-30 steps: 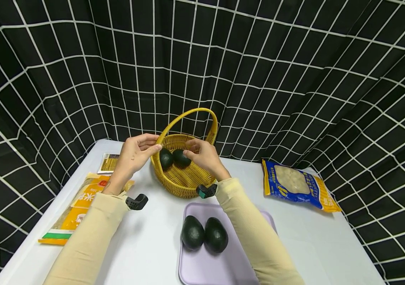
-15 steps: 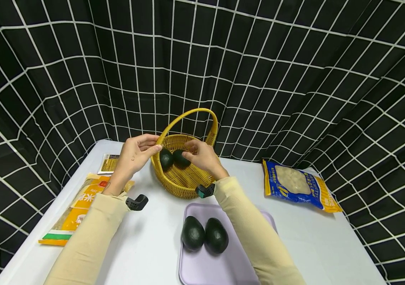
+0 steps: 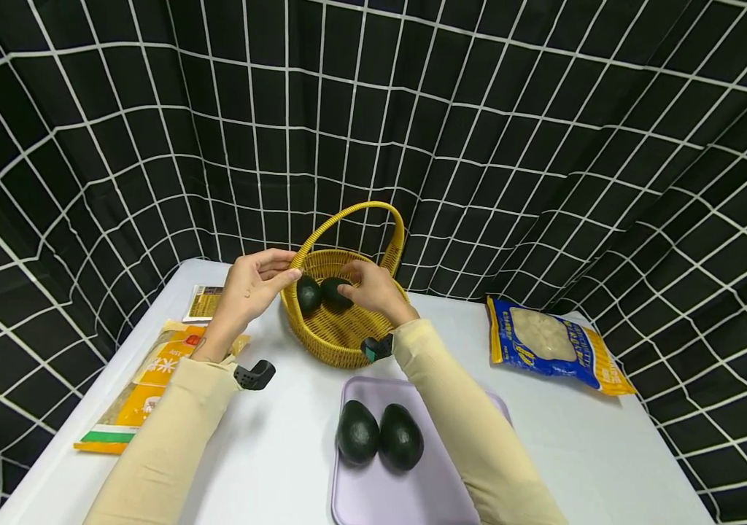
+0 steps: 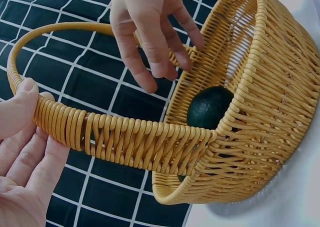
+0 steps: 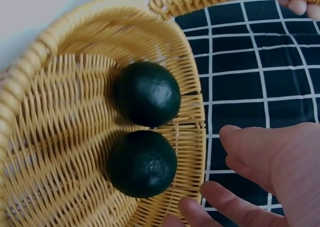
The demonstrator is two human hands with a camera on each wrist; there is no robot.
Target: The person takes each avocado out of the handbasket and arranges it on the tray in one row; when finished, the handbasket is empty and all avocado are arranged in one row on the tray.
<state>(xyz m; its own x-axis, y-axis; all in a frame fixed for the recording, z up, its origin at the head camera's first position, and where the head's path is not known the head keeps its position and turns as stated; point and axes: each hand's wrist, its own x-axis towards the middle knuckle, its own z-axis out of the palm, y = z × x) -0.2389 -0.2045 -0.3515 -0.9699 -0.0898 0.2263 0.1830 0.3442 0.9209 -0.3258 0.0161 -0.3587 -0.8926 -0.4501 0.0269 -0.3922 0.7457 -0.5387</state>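
My left hand (image 3: 250,286) pinches the left side of the handle of a yellow wicker basket (image 3: 311,339); the left wrist view shows the thumb on one face of the handle (image 4: 120,137) and fingers behind it. Over the basket hovers my right hand (image 3: 376,292), its fingers loosely bent and holding nothing. Two dark green avocados lie side by side in the basket, one avocado (image 5: 148,94) nearer the held handle than the other avocado (image 5: 142,164). Another pair, a left avocado (image 3: 357,433) and a right avocado (image 3: 401,437), lies on a lilac tray (image 3: 400,496) in front.
An orange grain bag (image 3: 150,379) lies at the left, partly behind my left forearm. Beyond it is a small flat packet (image 3: 203,302). A blue and yellow food bag (image 3: 554,343) lies at the right. Black gridded cloth (image 3: 373,109) rises behind the white table (image 3: 268,452).
My right hand has drifted slightly left and down over the basket. The left hand keeps its hold on the handle, and the avocados stay in place.
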